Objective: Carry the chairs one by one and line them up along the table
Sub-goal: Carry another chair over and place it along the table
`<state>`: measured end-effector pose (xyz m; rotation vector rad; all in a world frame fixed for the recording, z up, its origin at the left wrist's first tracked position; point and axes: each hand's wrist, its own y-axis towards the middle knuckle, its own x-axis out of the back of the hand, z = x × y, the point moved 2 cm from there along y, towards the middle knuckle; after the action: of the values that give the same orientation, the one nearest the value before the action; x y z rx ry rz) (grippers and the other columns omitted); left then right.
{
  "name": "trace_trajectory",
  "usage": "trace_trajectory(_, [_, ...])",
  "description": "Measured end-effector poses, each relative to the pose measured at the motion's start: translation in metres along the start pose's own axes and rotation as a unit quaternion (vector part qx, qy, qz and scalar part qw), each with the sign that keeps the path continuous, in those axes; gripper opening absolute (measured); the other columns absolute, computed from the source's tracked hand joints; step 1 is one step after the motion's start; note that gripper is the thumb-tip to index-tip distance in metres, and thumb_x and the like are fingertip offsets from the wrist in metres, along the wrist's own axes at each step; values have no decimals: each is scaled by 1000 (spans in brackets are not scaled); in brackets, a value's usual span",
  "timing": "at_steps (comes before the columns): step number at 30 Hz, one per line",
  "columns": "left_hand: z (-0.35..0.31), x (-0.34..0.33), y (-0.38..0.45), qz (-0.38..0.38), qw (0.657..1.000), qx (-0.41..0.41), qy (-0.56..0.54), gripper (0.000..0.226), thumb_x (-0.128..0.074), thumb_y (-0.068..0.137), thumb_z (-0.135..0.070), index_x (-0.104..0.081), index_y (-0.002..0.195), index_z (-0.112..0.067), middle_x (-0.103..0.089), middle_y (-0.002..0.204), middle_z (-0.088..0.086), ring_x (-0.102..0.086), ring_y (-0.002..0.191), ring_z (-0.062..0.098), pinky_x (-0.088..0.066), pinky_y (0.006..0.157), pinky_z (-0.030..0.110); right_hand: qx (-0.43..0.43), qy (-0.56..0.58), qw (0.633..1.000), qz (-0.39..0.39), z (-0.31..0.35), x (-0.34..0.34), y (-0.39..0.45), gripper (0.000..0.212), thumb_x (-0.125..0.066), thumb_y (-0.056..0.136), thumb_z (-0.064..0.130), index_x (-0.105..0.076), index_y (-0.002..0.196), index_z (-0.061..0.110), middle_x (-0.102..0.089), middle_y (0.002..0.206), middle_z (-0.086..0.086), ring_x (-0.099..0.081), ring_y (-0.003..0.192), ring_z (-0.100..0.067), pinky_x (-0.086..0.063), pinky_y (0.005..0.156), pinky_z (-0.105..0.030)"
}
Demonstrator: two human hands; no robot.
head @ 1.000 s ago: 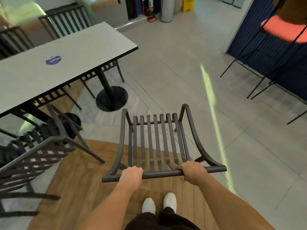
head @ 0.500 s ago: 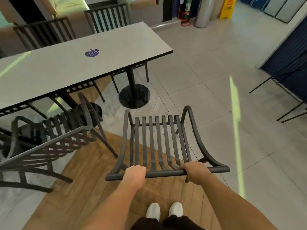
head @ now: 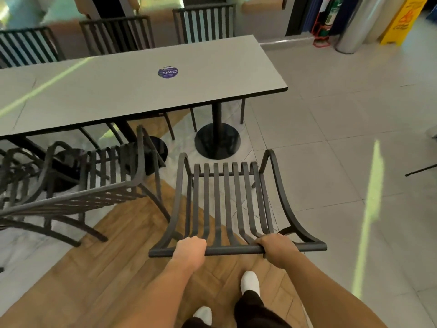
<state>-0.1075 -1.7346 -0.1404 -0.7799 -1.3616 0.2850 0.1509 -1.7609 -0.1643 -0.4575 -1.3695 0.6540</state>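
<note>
A dark metal slatted chair (head: 224, 197) is in front of me, its seat facing the right end of a long grey table (head: 212, 74). My left hand (head: 190, 250) and my right hand (head: 276, 248) both grip the chair's top back rail. A second slatted chair (head: 94, 185) stands at the table's near side, just left of mine, angled towards the table. More chairs (head: 203, 22) line the table's far side.
Round black table bases (head: 217, 140) stand under the table ahead of the held chair. A yellow wet-floor sign (head: 402, 20), a steel bin (head: 354, 24) and a fire extinguisher (head: 328, 17) sit at the back right. Tiled floor stretches to the right.
I have walked closer to the table with the chair held in both hands. The table and the neighbouring chair now sit nearer and more central in view.
</note>
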Motion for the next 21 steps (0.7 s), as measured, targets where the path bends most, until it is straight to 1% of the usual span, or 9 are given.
trace_trajectory(4, [-17, 18, 27, -7, 999, 24, -37, 24, -54, 103, -20, -65, 125, -20, -68, 115, 5, -66, 105, 26, -54, 95, 43, 30, -20, 999, 16, -34, 34, 27, 35, -55, 98, 14, -61, 126, 34, -65, 110, 3, -62, 102, -19, -53, 93, -37])
trace_trajectory(9, [-28, 41, 54, -9, 996, 55, -63, 24, -54, 103, -21, -64, 125, -21, -68, 117, 5, -67, 107, 27, -54, 96, 44, 55, -43, 997, 15, -60, 70, 57, 31, -54, 101, 17, -61, 127, 33, -65, 111, 1, -61, 104, -20, -52, 96, -37])
trace_trajectory(14, [-20, 67, 84, -19, 994, 77, -76, 24, -55, 103, -21, -64, 125, -21, -69, 116, 3, -67, 108, 25, -51, 97, 43, 63, -50, 997, 5, -68, 103, 92, 32, -56, 100, 15, -62, 127, 32, -65, 110, 1, -62, 100, -19, -53, 95, -36])
trace_trajectory(18, [-6, 89, 112, -10, 994, 77, -74, 24, -55, 102, -21, -65, 124, -21, -70, 115, 4, -67, 106, 26, -52, 94, 42, 59, -50, 997, 9, -66, 130, 118, 36, -57, 100, 13, -60, 131, 33, -65, 112, 1, -63, 103, -19, -53, 97, -37])
trace_trajectory(21, [5, 105, 133, -5, 994, 73, -76, 24, -55, 102, -21, -65, 124, -20, -70, 116, 5, -67, 107, 26, -53, 92, 41, 53, -58, 997, 9, -67, 148, 140, 39, -55, 100, 12, -59, 131, 35, -66, 111, 1, -64, 102, -20, -55, 95, -39])
